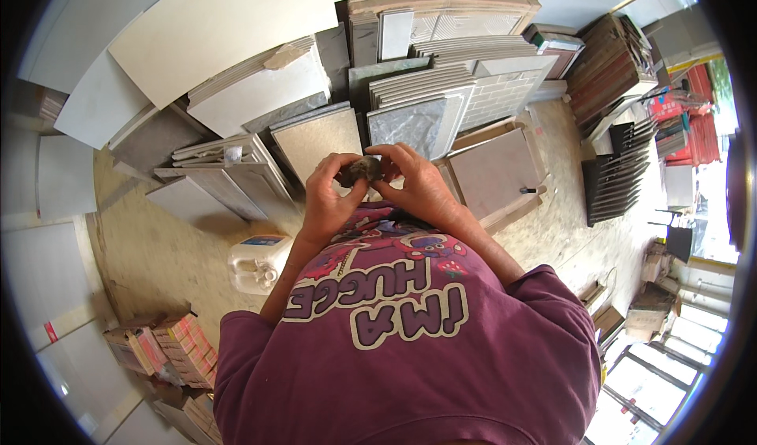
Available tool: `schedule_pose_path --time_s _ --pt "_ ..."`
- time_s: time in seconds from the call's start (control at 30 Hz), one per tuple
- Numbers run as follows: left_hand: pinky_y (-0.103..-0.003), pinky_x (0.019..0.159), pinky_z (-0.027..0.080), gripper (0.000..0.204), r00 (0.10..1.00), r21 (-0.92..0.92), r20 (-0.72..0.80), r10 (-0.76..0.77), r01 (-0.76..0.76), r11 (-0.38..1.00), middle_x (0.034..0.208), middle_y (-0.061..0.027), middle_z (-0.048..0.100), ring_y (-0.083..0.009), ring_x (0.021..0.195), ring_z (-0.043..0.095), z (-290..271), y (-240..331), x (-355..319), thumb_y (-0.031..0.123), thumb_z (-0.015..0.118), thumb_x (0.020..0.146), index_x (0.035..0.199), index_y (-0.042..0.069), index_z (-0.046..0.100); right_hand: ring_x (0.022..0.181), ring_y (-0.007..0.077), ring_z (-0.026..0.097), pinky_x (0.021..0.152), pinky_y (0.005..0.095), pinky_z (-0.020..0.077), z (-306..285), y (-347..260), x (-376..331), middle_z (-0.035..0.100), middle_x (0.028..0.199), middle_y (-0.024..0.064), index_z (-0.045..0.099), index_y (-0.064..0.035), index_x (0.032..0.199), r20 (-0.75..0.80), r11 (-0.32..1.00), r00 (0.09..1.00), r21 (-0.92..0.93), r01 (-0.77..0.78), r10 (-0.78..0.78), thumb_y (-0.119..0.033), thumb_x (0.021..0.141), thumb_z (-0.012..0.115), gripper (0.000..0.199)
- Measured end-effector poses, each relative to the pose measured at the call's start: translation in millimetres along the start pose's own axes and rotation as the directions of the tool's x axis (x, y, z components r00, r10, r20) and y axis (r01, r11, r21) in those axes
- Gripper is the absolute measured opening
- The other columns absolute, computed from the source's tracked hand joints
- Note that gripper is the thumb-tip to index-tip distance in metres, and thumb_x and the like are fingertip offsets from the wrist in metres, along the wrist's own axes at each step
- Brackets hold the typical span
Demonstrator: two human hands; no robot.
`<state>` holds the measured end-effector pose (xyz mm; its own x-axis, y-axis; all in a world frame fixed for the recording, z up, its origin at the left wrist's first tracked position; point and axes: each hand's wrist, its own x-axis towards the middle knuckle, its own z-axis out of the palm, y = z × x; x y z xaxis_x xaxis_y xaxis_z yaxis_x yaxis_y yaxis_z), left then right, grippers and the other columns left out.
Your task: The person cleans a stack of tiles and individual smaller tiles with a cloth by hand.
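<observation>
Both hands meet in front of my chest over a small dark brown, crumpled-looking thing (360, 171); its kind I cannot make out. The fingers and thumb of my left hand (325, 197) pinch it from one side. From the other side my right hand (420, 183) closes on it, with the thumb pointing inward and the forefinger curled over the top. My fingers cover part of it. Just beyond the hands leans a beige speckled tile (319, 145), and a grey marbled tile (408, 126) stands farther right.
Stacks of tiles lean along the far side, with a large cream panel (229, 31) at left. A white plastic jug (259, 264) stands on the floor. At right are a flat pale tile (494, 173) bearing a small black-handled item (529, 190), and a black slotted rack (617, 173).
</observation>
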<state>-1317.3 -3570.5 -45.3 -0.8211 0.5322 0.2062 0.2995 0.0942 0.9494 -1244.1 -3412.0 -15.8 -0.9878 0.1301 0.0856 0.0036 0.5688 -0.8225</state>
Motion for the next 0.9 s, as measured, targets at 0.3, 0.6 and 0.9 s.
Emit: schedule_pose_path --time_s 0.3,0.6,0.9 --pt "-0.021 0.066 0.043 0.024 0.999 -0.042 0.007 -0.034 0.035 0.999 0.083 -0.0001 0.06 -0.0058 0.073 0.052 -1.0 0.5 -2.0 -0.002 0.063 0.074 0.097 0.003 0.059 0.074 0.0217 0.061 0.065 0.033 0.051 -0.9 -9.5 -2.9 0.056 0.086 0.0081 0.052 -0.0094 0.111 -0.064 1.0 0.998 0.003 0.002 -0.002 -0.008 0.072 0.067 0.042" --pt "-0.024 0.065 0.045 0.023 0.997 -0.138 -0.009 -0.081 0.079 0.987 0.084 -0.0049 0.059 -0.011 0.071 0.055 0.7 -3.7 -5.0 -0.004 0.065 0.072 0.093 0.002 0.06 0.073 0.0212 0.063 0.065 0.0316 0.051 8.8 -4.5 -11.4 0.062 0.083 0.0089 0.054 -0.0074 0.105 -0.089 0.991 0.991 0.105 -0.087 0.097 -0.012 0.076 0.068 0.033" --pt "-0.026 0.066 0.046 0.032 0.989 0.085 0.0 0.146 -0.145 0.986 0.09 -0.0069 0.056 -0.0169 0.078 0.057 20.0 1.1 3.9 -0.007 0.065 0.067 0.096 0.004 0.06 0.071 0.0173 0.065 0.063 0.0281 0.0497 3.6 13.2 -24.1 0.066 0.078 0.0102 0.058 0.0009 0.095 0.021 0.847 0.894 0.308 -0.433 0.448 -0.028 0.086 0.061 0.031"
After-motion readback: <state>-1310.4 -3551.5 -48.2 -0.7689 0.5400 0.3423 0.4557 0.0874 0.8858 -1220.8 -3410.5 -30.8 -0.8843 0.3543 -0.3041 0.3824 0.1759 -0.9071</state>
